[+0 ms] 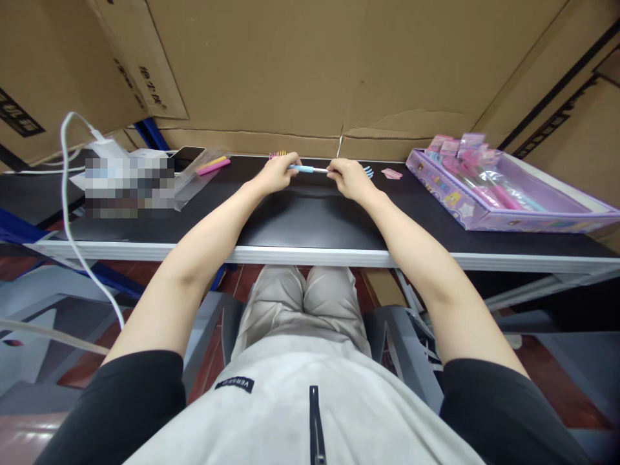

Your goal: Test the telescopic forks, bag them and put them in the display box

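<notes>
"Grip first: what is held, and how?"

"1 back scratcher (314, 170) is held by 2 closed hands. Its pale blue handle (303, 168) is gripped by the left hand (281, 173), and its metal rod (320, 170) is pinched by the right hand (349, 177). A blue claw (369, 172) is seen just past the right knuckles."

"And where is it held?"

"Roughly level, above the far part of the black tabletop (310, 223). It is flanked by a purple display box (438, 190) well to the right and a clear plastic bag (186, 187) to the left."

"How should it be handled well?"

"As a judgement: any force should be directed straight along the rod, so that nothing is bent. The prongs should be left unsqueezed, and a firm pinch is needed, since smooth metal may slip. Whether the rod slides within the handle cannot be told."
</notes>
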`<state>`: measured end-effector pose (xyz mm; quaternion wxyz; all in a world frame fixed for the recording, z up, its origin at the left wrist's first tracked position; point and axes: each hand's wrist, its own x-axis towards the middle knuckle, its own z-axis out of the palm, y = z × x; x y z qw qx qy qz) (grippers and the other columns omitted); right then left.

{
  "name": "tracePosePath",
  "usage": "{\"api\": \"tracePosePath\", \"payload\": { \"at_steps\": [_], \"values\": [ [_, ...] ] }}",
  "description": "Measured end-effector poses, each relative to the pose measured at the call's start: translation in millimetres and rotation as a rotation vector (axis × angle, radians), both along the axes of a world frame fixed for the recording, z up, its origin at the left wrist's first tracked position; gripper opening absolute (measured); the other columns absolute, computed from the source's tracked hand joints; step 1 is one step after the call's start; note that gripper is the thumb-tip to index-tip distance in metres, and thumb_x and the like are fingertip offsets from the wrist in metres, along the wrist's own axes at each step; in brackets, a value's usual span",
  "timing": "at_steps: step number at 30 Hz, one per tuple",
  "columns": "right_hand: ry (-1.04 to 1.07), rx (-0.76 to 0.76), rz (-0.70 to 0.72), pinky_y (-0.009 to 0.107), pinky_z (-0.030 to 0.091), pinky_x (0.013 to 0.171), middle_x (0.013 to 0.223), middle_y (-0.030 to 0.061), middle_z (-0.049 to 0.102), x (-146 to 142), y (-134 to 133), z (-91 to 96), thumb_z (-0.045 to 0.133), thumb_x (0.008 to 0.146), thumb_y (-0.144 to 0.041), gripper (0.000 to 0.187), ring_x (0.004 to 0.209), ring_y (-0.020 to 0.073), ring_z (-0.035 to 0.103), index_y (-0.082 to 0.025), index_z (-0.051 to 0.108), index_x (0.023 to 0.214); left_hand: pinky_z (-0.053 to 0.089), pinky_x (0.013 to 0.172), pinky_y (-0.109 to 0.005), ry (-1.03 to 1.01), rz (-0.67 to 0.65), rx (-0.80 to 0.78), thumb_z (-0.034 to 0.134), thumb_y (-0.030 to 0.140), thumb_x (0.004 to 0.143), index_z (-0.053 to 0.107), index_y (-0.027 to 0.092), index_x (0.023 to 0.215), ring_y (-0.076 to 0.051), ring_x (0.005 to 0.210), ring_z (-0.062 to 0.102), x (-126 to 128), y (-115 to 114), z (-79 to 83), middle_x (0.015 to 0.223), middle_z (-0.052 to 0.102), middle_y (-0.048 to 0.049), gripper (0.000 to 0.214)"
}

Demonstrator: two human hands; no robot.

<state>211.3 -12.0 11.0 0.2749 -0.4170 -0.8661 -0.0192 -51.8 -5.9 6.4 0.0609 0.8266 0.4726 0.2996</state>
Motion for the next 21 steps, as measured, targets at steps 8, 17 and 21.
{"api": "tracePosePath", "payload": {
  "at_steps": [8, 17, 21],
  "values": [
    [-0.003, -0.003, -0.027, 0.048, 0.049, 0.098, 0.113, 0.0169, 0.078, -1.6, -3.9, 1.9, 0.060, 0.101, -0.027, 0.018, 0.108, 0.0364, 0.068, -0.020, 0.076, 0.108, 0.049, 0.106, -0.043, 0.001, -0.012, 0.002, 0.059, 0.020, 0.094, 0.076, 0.023, 0.126, -0.029, 0.111, 0.069, 1.3, -1.9, 0.1, 0.110, 0.079, -0.0086, 0.036],
    [0.001, 0.017, -0.028, 0.049, 0.052, 0.097, 0.109, 0.0162, 0.076, -3.6, -11.1, 5.5, 0.054, 0.108, -0.035, 0.024, 0.109, 0.0357, 0.067, -0.023, 0.074, 0.107, 0.049, 0.108, -0.043, -0.051, -0.002, 0.005, 0.063, 0.019, 0.093, 0.077, 0.024, 0.122, -0.030, 0.112, 0.067, 7.5, -12.7, 6.6, 0.108, 0.078, -0.0076, 0.032],
    [0.002, 0.016, -0.033, 0.049, 0.053, 0.098, 0.109, 0.0160, 0.075, -6.6, -7.0, 3.2, 0.054, 0.110, -0.041, 0.026, 0.109, 0.0357, 0.067, -0.023, 0.073, 0.110, 0.050, 0.107, -0.043, -0.040, 0.017, -0.019, 0.062, 0.020, 0.094, 0.077, 0.022, 0.118, -0.029, 0.109, 0.067, 3.8, -11.9, 12.2, 0.107, 0.078, -0.0089, 0.029]
  ]
}}
